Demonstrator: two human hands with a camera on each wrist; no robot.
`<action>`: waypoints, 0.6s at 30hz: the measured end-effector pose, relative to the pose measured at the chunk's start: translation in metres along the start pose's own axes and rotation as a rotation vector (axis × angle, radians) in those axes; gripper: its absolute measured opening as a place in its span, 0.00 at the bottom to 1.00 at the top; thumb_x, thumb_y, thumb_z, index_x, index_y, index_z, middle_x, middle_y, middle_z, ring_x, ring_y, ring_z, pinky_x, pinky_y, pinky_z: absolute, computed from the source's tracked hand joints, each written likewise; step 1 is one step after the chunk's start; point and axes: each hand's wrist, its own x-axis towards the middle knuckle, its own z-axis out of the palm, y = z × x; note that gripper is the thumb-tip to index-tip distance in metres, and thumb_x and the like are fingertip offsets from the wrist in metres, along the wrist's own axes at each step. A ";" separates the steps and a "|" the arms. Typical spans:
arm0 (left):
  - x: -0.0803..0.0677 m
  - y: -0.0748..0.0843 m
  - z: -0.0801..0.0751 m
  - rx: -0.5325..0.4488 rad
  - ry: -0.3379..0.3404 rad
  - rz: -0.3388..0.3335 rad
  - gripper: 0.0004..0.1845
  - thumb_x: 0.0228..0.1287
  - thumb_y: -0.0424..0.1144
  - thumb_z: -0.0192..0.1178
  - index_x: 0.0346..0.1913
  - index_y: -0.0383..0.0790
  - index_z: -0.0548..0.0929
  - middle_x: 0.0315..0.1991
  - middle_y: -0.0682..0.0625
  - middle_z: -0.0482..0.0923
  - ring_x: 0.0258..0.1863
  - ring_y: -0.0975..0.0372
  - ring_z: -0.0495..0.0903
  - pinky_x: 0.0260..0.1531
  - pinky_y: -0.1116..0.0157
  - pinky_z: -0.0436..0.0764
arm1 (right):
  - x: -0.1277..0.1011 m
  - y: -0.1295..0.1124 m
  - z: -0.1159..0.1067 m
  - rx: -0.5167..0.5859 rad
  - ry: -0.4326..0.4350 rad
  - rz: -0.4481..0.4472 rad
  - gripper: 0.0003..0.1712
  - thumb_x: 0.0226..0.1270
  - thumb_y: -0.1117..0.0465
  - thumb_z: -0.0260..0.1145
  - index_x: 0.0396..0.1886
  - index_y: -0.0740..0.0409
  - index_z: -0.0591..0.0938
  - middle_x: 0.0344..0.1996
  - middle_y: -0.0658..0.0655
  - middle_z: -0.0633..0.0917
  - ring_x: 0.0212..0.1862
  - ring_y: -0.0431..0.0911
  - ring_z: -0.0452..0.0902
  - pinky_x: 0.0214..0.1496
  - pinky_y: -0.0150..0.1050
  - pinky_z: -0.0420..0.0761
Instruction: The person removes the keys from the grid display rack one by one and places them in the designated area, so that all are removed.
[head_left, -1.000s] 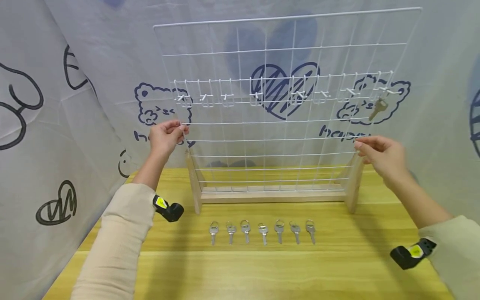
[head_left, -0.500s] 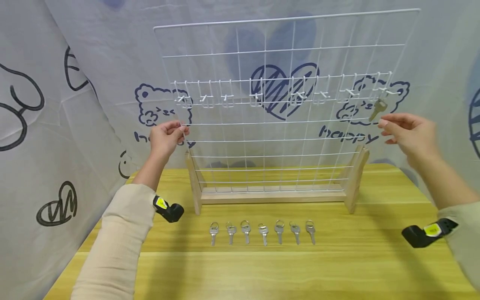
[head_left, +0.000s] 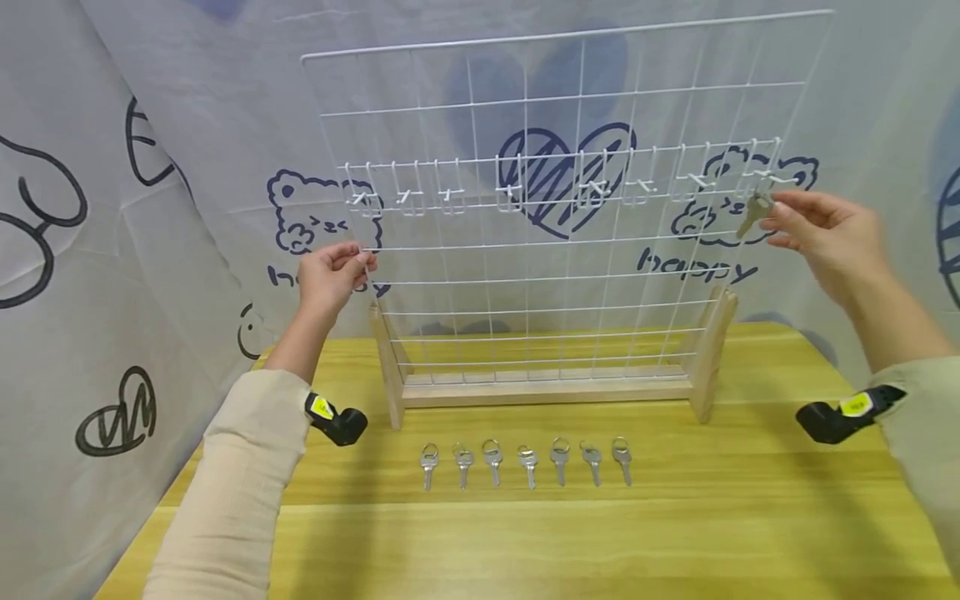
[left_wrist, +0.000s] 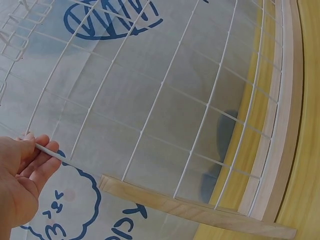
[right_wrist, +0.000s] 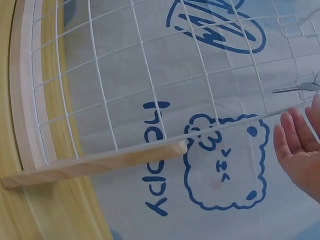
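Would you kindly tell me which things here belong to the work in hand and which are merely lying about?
In hand:
- white wire grid panel, its edge pinched by the left hand
- brass-coloured key hanging on the rightmost white hook, right hand at it
- seven silver keys in a row

Lying about:
- yellow wooden table
- cartoon-printed backdrop cloth

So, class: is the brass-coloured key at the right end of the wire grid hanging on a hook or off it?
Hanging. The key dangles below the rightmost hook of the wire grid, with the right hand at it.
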 end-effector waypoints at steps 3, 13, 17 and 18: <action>0.000 0.000 0.001 0.005 0.002 -0.004 0.16 0.67 0.34 0.54 0.55 0.31 0.75 0.52 0.40 0.78 0.31 0.76 0.79 0.39 0.80 0.81 | 0.001 0.003 0.001 0.010 -0.042 -0.001 0.09 0.56 0.63 0.68 0.38 0.54 0.85 0.31 0.46 0.86 0.29 0.38 0.82 0.27 0.26 0.81; -0.001 -0.001 -0.001 0.008 0.007 -0.006 0.16 0.67 0.35 0.53 0.56 0.32 0.75 0.53 0.40 0.78 0.33 0.76 0.79 0.42 0.79 0.81 | 0.003 0.007 0.012 0.059 -0.070 0.032 0.13 0.55 0.61 0.69 0.42 0.55 0.83 0.32 0.48 0.88 0.25 0.41 0.79 0.23 0.28 0.78; 0.000 -0.001 0.000 0.003 0.008 0.004 0.16 0.67 0.34 0.54 0.54 0.32 0.76 0.48 0.45 0.82 0.31 0.76 0.79 0.39 0.80 0.81 | 0.001 0.007 0.014 0.135 -0.017 0.015 0.10 0.54 0.64 0.69 0.38 0.57 0.84 0.29 0.50 0.88 0.23 0.41 0.78 0.22 0.28 0.79; 0.000 -0.001 0.000 -0.001 0.008 0.007 0.16 0.66 0.34 0.54 0.54 0.31 0.76 0.46 0.46 0.83 0.31 0.77 0.79 0.39 0.80 0.81 | 0.000 0.007 0.015 0.159 -0.002 -0.002 0.09 0.54 0.65 0.69 0.36 0.58 0.84 0.28 0.51 0.87 0.22 0.41 0.78 0.21 0.28 0.79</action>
